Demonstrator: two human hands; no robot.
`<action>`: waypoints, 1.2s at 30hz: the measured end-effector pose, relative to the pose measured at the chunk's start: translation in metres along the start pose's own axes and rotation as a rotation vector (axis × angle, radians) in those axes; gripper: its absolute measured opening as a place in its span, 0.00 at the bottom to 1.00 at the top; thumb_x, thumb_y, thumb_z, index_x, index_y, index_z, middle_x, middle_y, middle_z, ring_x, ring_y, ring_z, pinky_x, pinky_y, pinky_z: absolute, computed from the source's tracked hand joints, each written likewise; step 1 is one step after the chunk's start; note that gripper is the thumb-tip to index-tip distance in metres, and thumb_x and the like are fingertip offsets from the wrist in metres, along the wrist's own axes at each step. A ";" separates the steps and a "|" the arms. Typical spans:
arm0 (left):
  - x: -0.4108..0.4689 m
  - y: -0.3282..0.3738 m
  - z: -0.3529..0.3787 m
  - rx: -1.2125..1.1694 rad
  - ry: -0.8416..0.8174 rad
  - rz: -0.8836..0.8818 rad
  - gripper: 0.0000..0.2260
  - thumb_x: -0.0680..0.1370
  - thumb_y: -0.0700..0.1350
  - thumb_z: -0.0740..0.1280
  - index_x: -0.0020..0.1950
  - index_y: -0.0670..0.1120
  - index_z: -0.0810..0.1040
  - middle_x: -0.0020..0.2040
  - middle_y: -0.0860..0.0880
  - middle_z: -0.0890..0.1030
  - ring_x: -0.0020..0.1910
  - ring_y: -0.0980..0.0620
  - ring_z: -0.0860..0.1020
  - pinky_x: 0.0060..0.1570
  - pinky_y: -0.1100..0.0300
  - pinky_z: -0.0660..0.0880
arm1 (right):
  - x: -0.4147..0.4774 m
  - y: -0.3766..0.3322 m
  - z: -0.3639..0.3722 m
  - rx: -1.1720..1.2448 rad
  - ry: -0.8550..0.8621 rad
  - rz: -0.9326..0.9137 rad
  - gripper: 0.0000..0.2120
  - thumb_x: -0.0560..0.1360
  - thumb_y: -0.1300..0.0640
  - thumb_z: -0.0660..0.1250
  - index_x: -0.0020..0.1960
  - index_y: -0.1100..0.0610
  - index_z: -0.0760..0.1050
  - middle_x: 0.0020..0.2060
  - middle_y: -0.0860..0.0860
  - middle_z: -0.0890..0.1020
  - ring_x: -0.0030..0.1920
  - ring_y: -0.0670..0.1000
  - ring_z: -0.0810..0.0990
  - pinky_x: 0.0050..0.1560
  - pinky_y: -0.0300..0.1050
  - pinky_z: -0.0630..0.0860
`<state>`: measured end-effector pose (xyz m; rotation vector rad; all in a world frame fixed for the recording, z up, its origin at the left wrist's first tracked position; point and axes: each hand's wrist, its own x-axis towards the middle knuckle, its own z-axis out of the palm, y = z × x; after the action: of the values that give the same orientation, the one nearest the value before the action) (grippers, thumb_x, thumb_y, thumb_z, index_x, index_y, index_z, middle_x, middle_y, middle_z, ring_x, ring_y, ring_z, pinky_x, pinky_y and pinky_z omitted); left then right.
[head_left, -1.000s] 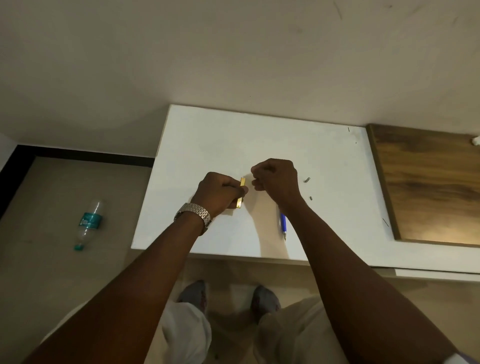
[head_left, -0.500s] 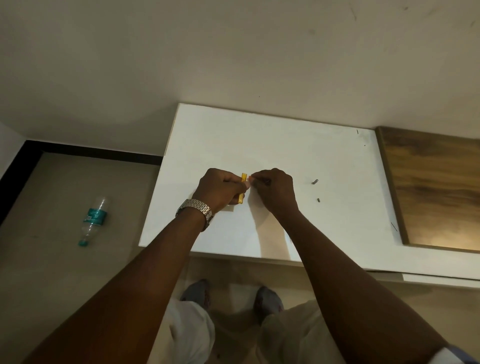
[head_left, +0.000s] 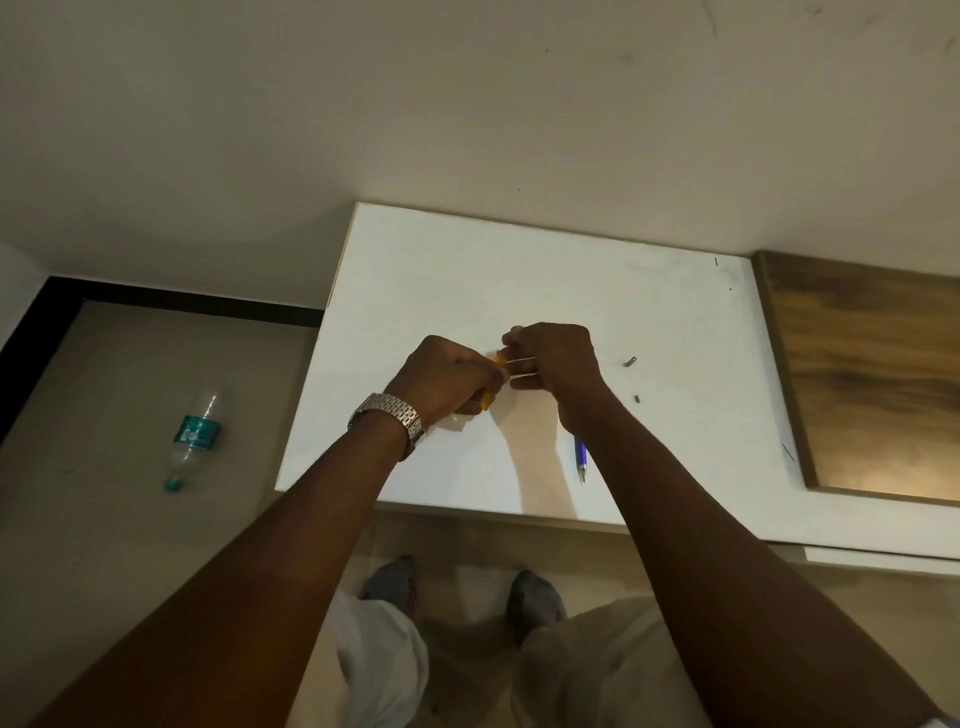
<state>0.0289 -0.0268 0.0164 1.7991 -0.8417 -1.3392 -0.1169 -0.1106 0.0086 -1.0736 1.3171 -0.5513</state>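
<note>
At the left of the frame a plastic bottle (head_left: 192, 439) with a teal label lies on its side on the floor, well apart from the white table (head_left: 519, 270); moving right, your left wrist carries a metal watch (head_left: 392, 418), just above the table's near left part; your left hand (head_left: 447, 379) is closed in a fist round a slim yellow piece (head_left: 500, 358), which shows at the top and bottom of your grip and sits at the centre of the frame, over the table; your right hand (head_left: 556, 364) meets it from the right, fingers curled in and pinching at the piece's upper end, though what passes between the fingertips is too small to tell; below that wrist a blue pen (head_left: 580, 457) lies on the table, partly hidden by your forearm; further right two small dark bits (head_left: 630, 361) rest on the table, near each other; at the right edge of the frame lies a brown wooden board (head_left: 872, 374).
</note>
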 end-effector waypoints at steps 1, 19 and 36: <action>-0.001 0.001 0.000 -0.011 -0.028 -0.019 0.08 0.72 0.44 0.76 0.42 0.39 0.87 0.38 0.38 0.86 0.33 0.49 0.82 0.41 0.56 0.84 | -0.001 -0.002 -0.001 0.042 -0.046 0.087 0.08 0.75 0.59 0.70 0.46 0.64 0.84 0.36 0.58 0.87 0.34 0.57 0.85 0.35 0.45 0.83; -0.006 0.004 0.000 -0.109 -0.055 -0.135 0.07 0.71 0.43 0.78 0.44 0.39 0.87 0.40 0.40 0.88 0.33 0.52 0.84 0.32 0.63 0.81 | 0.001 -0.001 -0.017 0.195 -0.199 0.312 0.09 0.75 0.69 0.68 0.53 0.68 0.84 0.48 0.63 0.88 0.44 0.59 0.88 0.51 0.53 0.87; 0.003 -0.012 0.018 0.276 0.040 -0.093 0.14 0.66 0.49 0.83 0.39 0.40 0.85 0.31 0.44 0.86 0.36 0.43 0.87 0.42 0.46 0.86 | 0.004 -0.014 -0.075 0.011 0.228 -0.118 0.09 0.74 0.66 0.73 0.54 0.66 0.84 0.47 0.62 0.87 0.40 0.56 0.87 0.46 0.53 0.86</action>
<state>0.0136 -0.0265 0.0011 2.0929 -0.9693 -1.2900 -0.1839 -0.1434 0.0259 -1.1088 1.4524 -0.7867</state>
